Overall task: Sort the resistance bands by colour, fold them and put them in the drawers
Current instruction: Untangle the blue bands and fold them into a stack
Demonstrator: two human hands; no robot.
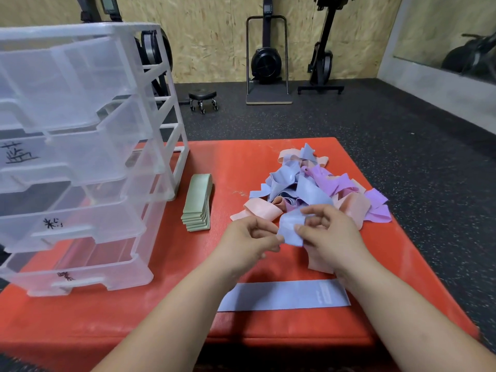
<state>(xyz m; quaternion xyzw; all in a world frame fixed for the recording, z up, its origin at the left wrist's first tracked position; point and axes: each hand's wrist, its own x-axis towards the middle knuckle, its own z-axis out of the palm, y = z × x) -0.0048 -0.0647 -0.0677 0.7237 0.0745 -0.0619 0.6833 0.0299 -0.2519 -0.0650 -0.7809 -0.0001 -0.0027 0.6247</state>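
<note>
- Completed work: a stack of green bands (197, 204) is found folded and squared on the red mat (134, 318), just beside the foot of the clear drawer unit (171, 146). It has not yet been placed in a drawer.
- Work begun: one flat blue band (284, 295) is laid out lengthwise near the front edge of the mat, between the two forearms. It is not folded and is taken to be the start of the blue group.
- Outstanding: a mixed pile (316, 183) of blue, pink and purple bands is heaped on the right of the mat, tangled and unsorted.
- Drawers: handwritten marks are noted on several drawer fronts. No band can be made out with certainty through the cloudy plastic.
- Assessment: one colour of four is judged folded and none stowed, so the greater part of the task is left.
- Left grip: the left hand (252, 237) is curled, its thumb and fingertips pinching the left edge of a crumpled blue band (291, 228).
- Right grip: the right hand (327, 232) is curled likewise, pinching the right edge of the same band.
- Position of the held item: the crumpled blue band is carried between the two hands, at the near edge of the pile and above the flat blue band. Whether its far end is free of the pile cannot be told.
- Adjacent item: a pink band (319, 261) is seen on the mat beneath the right hand, held by neither hand.
</note>
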